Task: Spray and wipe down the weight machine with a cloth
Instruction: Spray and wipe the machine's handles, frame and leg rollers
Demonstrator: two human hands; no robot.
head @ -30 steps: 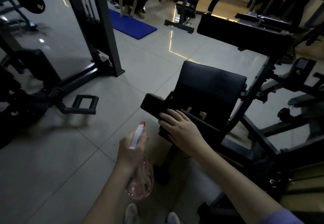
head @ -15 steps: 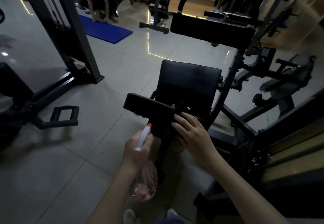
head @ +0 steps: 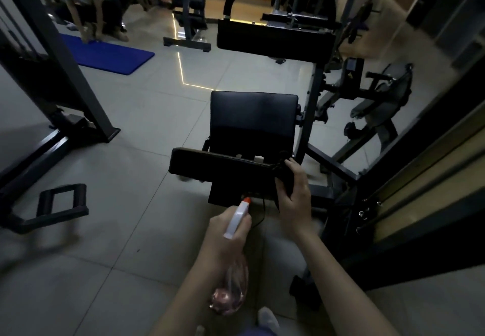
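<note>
Right hand (head: 292,199) presses a dark cloth (head: 284,178) on the machine's front pad (head: 223,166); left hand (head: 225,241) grips the spray bottle (head: 232,278). Dim light, so it could easily miss patches, I think.

Gym, weight machines (head: 275,36), exercise mat (head: 105,54)

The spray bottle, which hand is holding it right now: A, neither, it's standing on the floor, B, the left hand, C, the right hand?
B: the left hand grips the spray bottle by its neck, while the right hand presses a dark cloth on the machine's pad.
</note>
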